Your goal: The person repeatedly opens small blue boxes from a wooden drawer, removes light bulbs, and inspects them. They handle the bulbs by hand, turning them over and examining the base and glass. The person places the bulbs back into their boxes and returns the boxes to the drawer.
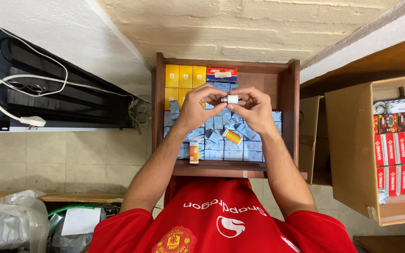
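Both hands, left hand (194,108) and right hand (255,110), pinch small bulb (229,99) above drawer (289,98)

Your two hands meet above an open wooden drawer (289,98), pinching a small bulb (229,99) between them: your left hand (194,108) closes its fingertips on the metal cap end, your right hand (254,110) on the white end. Below lie rows of pale blue boxes (216,150), an orange roll (233,136) resting on them, and yellow boxes (185,76) stacked at the far left corner. A small orange-and-white box (193,152) stands near your left forearm. To your right, a cardboard carton (352,154) holds red boxes (397,147).
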